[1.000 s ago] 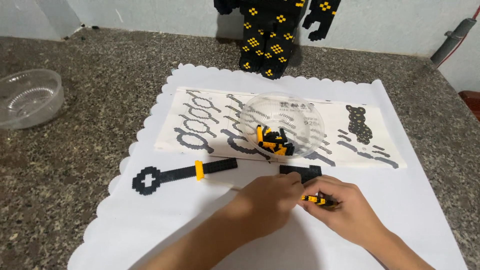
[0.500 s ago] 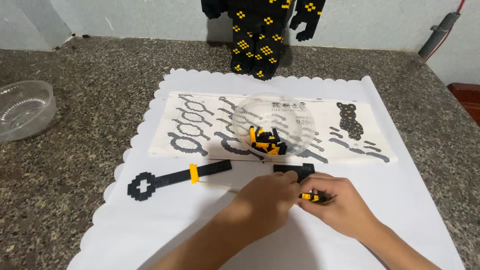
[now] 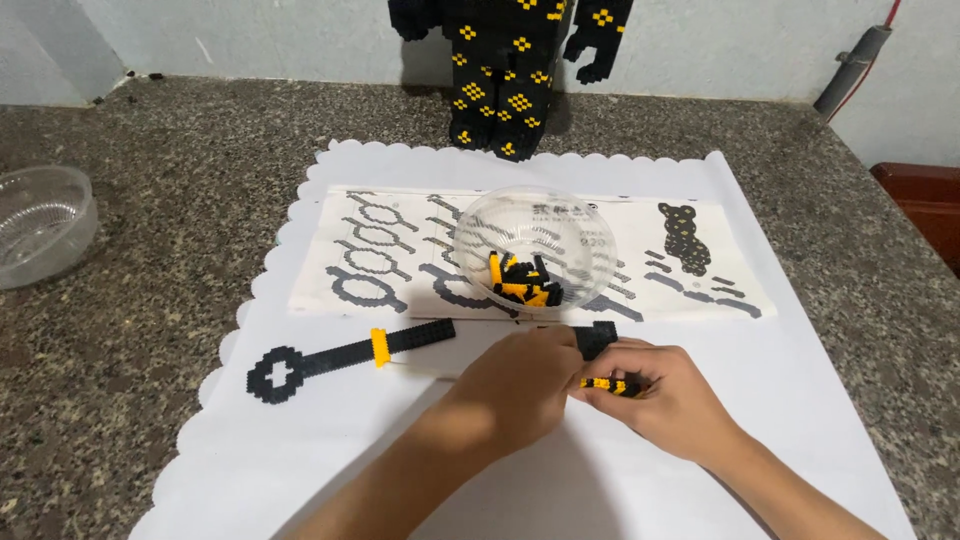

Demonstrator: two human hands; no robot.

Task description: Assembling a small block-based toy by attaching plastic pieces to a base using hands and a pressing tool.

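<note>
My right hand [image 3: 668, 395] pinches a small strip of black and yellow bricks [image 3: 606, 384] just above the white mat [image 3: 720, 300]. My left hand [image 3: 520, 385] meets it from the left, fingertips touching the strip and a black brick piece [image 3: 597, 337] lying just behind. A clear plastic bowl [image 3: 534, 248] with loose black and yellow bricks stands on the instruction sheet [image 3: 400, 250] behind both hands. To the left lies a long black brick chain [image 3: 345, 356] with a ring end and a yellow band.
A black and yellow brick figure [image 3: 510, 70] stands at the back against the wall. An empty clear bowl [image 3: 40, 235] sits on the granite counter [image 3: 150, 150] at far left. A grey pipe [image 3: 850, 70] leans at the back right.
The view has shifted slightly, so everything sits a little lower and to the right. Both hands stay together on the small brick strip with only small finger movement.
</note>
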